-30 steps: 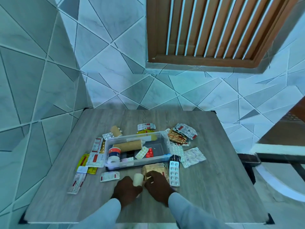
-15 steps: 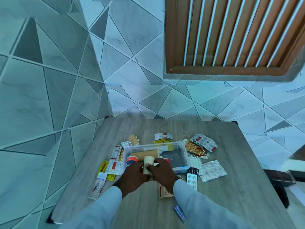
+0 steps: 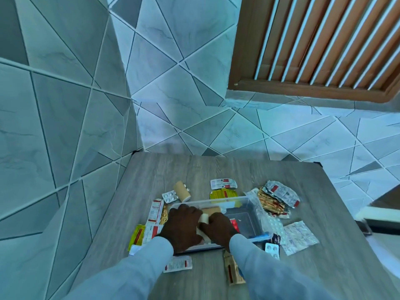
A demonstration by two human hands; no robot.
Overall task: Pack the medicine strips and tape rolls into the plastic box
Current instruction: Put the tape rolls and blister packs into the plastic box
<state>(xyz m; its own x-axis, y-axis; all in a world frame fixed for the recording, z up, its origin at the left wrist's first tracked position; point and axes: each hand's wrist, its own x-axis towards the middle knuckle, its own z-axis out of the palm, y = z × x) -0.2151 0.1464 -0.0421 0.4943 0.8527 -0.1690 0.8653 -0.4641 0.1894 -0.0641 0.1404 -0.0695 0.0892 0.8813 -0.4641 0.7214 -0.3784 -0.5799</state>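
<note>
The clear plastic box (image 3: 249, 201) sits mid-table with a long tan roll (image 3: 211, 210) and a red strip (image 3: 234, 224) inside. Both hands are down in its left half. My left hand (image 3: 180, 226) and my right hand (image 3: 217, 227) pinch a small cream tape roll (image 3: 203, 218) between them. Another tan tape roll (image 3: 181, 191) lies behind the box at the left. Medicine strips lie all around: a red-and-white strip (image 3: 223, 183) behind the box, a gold and silver pile (image 3: 275, 200) at the right, white blister sheets (image 3: 298, 237), and boxes and yellow strips (image 3: 154, 215) at the left.
The grey wooden table (image 3: 324, 213) stands in a corner of tiled walls. A strip (image 3: 178, 264) and a tan packet (image 3: 232, 270) lie near the front between my sleeves. A dark object (image 3: 365, 227) sits beyond the table's right edge.
Both hands carried the small cream roll from the table in front of the box forward and down into the box. The camera view shifted left and tilted.
</note>
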